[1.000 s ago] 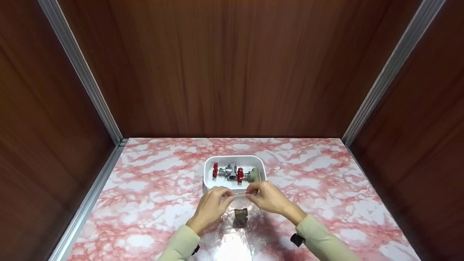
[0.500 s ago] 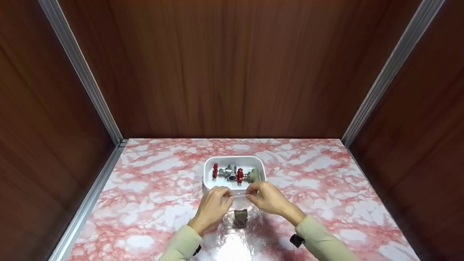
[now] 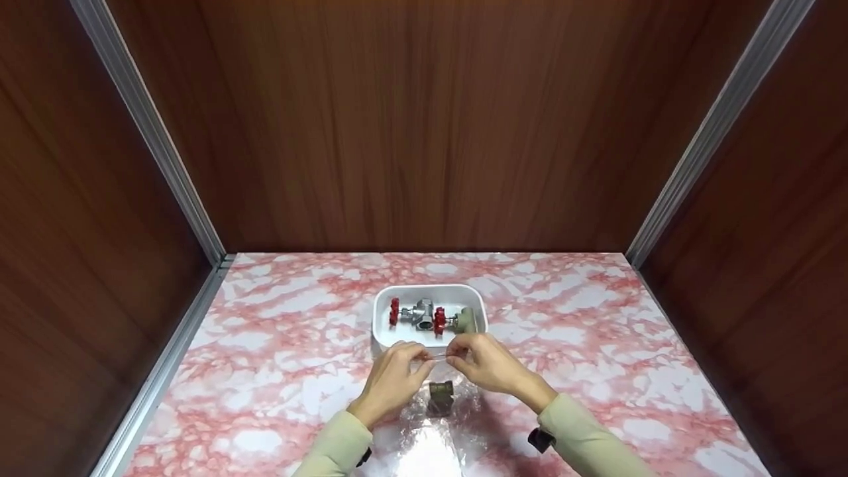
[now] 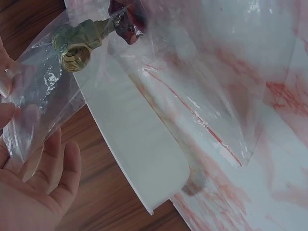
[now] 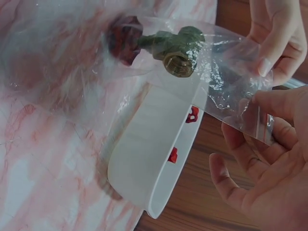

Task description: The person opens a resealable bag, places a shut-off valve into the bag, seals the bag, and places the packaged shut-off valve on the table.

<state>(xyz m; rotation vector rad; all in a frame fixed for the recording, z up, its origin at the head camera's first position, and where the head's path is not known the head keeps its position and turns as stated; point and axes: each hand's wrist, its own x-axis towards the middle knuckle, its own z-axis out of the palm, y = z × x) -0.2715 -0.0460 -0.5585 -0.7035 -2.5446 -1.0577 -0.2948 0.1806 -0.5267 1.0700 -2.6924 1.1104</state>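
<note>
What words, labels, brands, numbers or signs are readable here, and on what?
None: no lettering can be made out on the clear bag, the bagged valve or the white tray.
The silver valve and green valve appear too small to tell.

We see clear, glossy plastic in the bag (image 5: pixel 226 94) — crinkled and glinting — around a brassy metal valve (image 5: pixel 177 63). The tray (image 5: pixel 139 144) looks smooth, the walls (image 3: pixel 424 132) wood-grained, the sleeves (image 3: pixel 589 430) matt cloth.

White tray (image 3: pixel 430 289): set just beyond left hand (image 3: pixel 392 376) and right hand (image 3: pixel 490 364).
Red-handled valves (image 3: pixel 424 315): laid inside it.
Marbled tabletop (image 3: pixel 583 358): spread beneath both hands.
Wood panel (image 3: pixel 424 132): raised well beyond.
</note>
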